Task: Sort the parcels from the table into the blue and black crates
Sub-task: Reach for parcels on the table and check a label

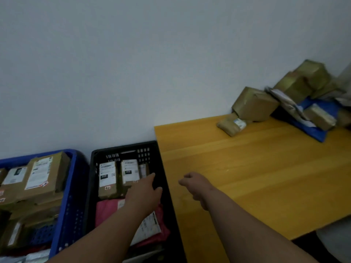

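Our left hand reaches down into the black crate with its fingers stretched out straight and nothing held in them; the fingertips lie at the edge of a small brown box with a white label, though we cannot tell whether they touch it. Beside that box stands a second labelled brown box, and a narrower one stands at the far right of the row. Nearer to us in the same crate lies a pink mailer bag with a white label, partly hidden under our forearm. Our right hand hangs above the yellow wooden table near its left edge, fingers loosely curled, holding nothing. To the left of the black crate and just beside it sits the blue crate, stacked with larger brown cartons that carry white labels. At the far right corner of the table, against the pale wall, we see the remaining parcels in a pile: several brown taped boxes, a small wrapped packet lying in front of them, and a blue bag under some of the heap. The pile is well apart from both hands.
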A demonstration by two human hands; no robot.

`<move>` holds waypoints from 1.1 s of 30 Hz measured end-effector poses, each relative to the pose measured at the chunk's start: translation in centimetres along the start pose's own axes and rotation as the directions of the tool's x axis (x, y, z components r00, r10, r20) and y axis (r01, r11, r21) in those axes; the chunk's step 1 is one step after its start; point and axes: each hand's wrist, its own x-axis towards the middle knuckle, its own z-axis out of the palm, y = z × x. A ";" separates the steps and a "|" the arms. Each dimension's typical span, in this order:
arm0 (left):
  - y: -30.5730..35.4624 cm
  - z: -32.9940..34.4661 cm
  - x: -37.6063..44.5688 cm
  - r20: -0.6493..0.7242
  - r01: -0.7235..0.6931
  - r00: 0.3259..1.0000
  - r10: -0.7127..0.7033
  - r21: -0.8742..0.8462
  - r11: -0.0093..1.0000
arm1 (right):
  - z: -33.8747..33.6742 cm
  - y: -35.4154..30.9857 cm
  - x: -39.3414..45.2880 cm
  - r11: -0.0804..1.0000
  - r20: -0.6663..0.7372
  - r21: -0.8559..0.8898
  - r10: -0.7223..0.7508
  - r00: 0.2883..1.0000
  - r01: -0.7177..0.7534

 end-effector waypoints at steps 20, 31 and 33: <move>30.9 13.7 1.2 0.048 -0.103 0.993 0.112 -0.162 0.981 | -31.9 14.7 -1.8 0.997 -0.165 -0.025 0.071 0.984 -0.076; 37.3 13.4 8.0 0.016 -0.203 0.978 0.206 -0.114 0.973 | -39.9 14.4 1.2 0.999 -0.267 -0.024 0.036 0.963 -0.043; 39.4 13.8 9.1 0.017 -0.224 0.974 0.227 -0.115 0.968 | -42.0 14.7 1.7 0.999 -0.306 0.013 0.042 0.951 -0.040</move>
